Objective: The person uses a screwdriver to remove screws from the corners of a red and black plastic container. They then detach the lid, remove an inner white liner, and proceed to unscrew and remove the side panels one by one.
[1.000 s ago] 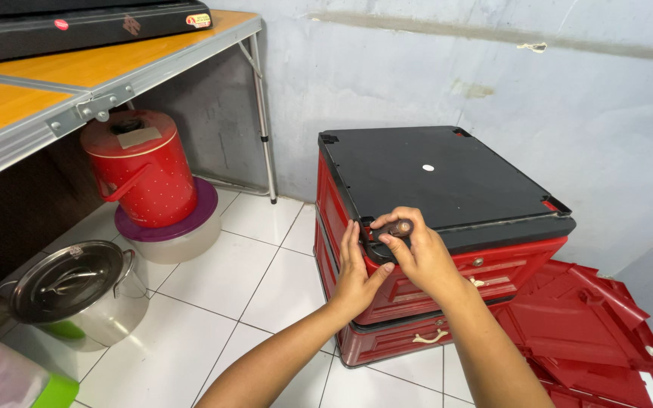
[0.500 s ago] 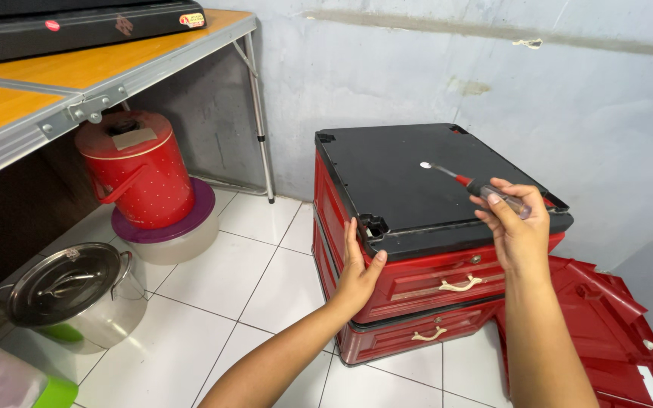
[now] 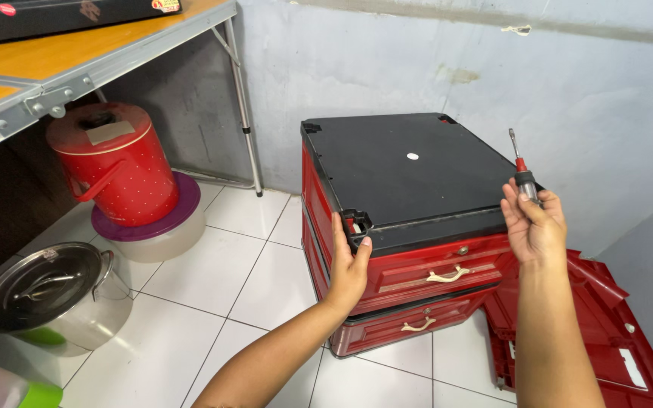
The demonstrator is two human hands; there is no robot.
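A red plastic drawer cabinet (image 3: 432, 283) with a black top panel (image 3: 410, 170) stands on the white tile floor against the wall. My left hand (image 3: 348, 266) presses flat against its front left corner, thumb near a square socket in the panel. My right hand (image 3: 532, 225) is raised at the cabinet's front right corner and grips a screwdriver (image 3: 521, 170) with a red and black handle, its metal tip pointing up. Two drawers with cream handles (image 3: 447, 275) face me.
A red metal pot (image 3: 119, 162) sits on a purple-lidded tub (image 3: 156, 227) under a folding table (image 3: 54, 72). A steel pot with lid (image 3: 51, 291) stands at the left. A loose red plastic panel (image 3: 606, 340) lies on the floor to the right.
My right hand left the front left corner, carried the screwdriver across the black top, and now holds it upright at the front right corner. My left hand stayed on the left corner.
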